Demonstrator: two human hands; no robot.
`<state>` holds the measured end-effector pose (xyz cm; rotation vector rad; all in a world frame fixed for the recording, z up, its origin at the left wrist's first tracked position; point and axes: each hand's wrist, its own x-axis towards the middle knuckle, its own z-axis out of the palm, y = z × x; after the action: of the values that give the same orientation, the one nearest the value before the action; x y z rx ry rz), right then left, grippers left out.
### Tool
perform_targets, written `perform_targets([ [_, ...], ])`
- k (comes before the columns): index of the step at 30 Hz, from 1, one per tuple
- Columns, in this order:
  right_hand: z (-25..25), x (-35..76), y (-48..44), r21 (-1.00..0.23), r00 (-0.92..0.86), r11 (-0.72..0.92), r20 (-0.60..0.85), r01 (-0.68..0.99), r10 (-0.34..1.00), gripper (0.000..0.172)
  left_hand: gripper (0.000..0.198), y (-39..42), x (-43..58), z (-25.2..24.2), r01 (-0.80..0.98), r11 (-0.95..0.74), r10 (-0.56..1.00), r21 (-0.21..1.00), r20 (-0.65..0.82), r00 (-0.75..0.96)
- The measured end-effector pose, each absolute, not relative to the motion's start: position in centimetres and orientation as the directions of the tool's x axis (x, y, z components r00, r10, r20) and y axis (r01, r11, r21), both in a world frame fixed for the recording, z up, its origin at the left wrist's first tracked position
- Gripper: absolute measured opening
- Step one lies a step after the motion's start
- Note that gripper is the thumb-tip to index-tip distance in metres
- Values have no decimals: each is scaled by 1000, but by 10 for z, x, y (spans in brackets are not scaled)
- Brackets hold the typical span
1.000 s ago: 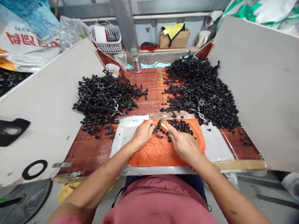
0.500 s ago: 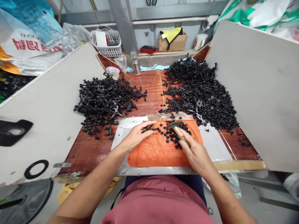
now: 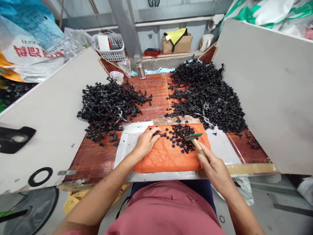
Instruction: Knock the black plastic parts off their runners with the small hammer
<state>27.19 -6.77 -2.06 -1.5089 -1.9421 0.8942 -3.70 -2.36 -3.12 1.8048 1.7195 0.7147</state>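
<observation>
My right hand (image 3: 212, 162) is closed round the wooden handle of a small hammer (image 3: 201, 150). The hammer's flat, dark green head points away from me, above the right side of an orange cloth pad (image 3: 168, 160). Fingers of my left hand (image 3: 146, 142) are curled on a slim black plastic strip (image 3: 161, 134) at the pad's left side; most of it is hidden under them. Between the hands, small black round-headed plugs (image 3: 182, 132) lie loose on the pad, some singly, most in a heap.
A pile of black strips (image 3: 105, 104) stands at the left, and a larger pile of black parts (image 3: 210, 94) at the right. Pale panels (image 3: 266, 98) wall in both sides. A steel flask (image 3: 141, 70), a white basket (image 3: 112, 54) and a cardboard box (image 3: 181, 44) are at the back.
My right hand has moved the hammer to the right and slightly toward me, away from the loose plugs' middle. My left fingers have closed further over the strip.
</observation>
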Motion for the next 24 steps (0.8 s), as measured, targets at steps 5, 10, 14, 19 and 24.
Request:
perform_targets([
  [5, -27, 273, -69, -791, -241, 106, -54, 602, 969, 54, 29, -23, -35, -31, 728, -26, 999, 685, -6, 42],
  [10, -28, 271, -68, -797, -277, 96, -92, 596, 956, 52, 29, -23, -36, -31, 751, -25, 999, 660, -9, 42],
  [14, -20, 264, -67, -769, -309, 159, -52, 619, 950, 51, 29, -22, -35, -27, 801, -21, 1000, 599, -3, 28],
  [19, -5, 249, -60, -707, -382, 282, 18, 649, 924, 53, 32, -21, -32, -20, 875, -13, 1000, 485, -4, 17],
  [24, 5, 226, -46, -637, -421, 425, 169, 643, 891, 62, 31, -23, -30, -21, 871, -8, 1000, 491, 5, 6],
])
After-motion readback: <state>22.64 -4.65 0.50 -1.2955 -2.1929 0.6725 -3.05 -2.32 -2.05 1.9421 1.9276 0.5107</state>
